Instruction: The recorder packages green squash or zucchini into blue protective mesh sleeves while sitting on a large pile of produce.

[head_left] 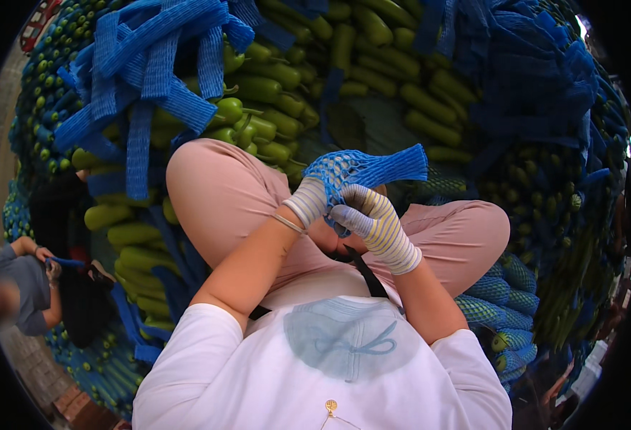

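Over lap (301, 276) | left hand (317, 193) inside blue net (390, 165) | right hand (370, 215) pinching it

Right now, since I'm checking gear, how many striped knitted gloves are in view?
2: one striped knitted glove on the left hand, partly covered by the blue plastic mesh sleeve, and another on the right hand. The co-worker's hands at left are too small to tell.

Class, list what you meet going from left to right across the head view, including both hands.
A nearby person's grey shirt, upper-left pile of blue nets, gloved left hand, gloved right hand, netted vegetables at lower right.
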`<control>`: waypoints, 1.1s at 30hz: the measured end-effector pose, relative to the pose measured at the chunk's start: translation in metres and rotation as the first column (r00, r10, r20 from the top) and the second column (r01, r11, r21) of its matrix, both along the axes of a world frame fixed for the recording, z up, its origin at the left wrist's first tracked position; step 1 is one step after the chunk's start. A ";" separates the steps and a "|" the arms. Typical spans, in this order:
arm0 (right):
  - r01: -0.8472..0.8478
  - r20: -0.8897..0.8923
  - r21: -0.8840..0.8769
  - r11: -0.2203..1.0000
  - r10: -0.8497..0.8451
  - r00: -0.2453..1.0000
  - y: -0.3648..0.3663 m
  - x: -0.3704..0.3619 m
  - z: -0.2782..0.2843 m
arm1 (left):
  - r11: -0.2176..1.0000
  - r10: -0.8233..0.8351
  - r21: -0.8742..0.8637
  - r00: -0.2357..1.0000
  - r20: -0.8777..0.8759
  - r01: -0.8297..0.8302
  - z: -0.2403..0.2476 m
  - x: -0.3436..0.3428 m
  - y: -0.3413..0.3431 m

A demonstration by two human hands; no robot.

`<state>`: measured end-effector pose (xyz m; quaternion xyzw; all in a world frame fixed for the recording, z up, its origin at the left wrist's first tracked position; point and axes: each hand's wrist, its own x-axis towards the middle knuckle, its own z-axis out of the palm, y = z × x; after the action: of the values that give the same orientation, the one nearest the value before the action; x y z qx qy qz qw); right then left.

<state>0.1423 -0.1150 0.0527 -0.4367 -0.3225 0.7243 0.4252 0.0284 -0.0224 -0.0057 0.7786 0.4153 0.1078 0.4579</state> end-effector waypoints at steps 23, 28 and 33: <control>-0.164 0.776 0.333 0.928 -0.172 0.607 0.221 -0.066 -0.132 | 0.100 0.968 -0.897 -0.168 0.188 -0.432 0.058 -0.076 0.104; -0.572 0.948 0.261 0.777 -0.318 0.000 0.288 -0.127 -0.192 | 0.199 0.978 -0.886 0.024 0.209 -0.420 0.045 -0.074 0.107; -0.709 0.986 0.013 0.705 -0.127 -0.108 0.307 -0.131 -0.155 | 0.334 0.941 -0.774 0.232 0.245 -0.538 0.036 -0.065 0.097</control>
<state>0.0117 0.1920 -0.1025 -0.5660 -0.8133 0.1335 -0.0189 -0.0364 0.0751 0.0304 0.1942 0.5628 0.4738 0.6489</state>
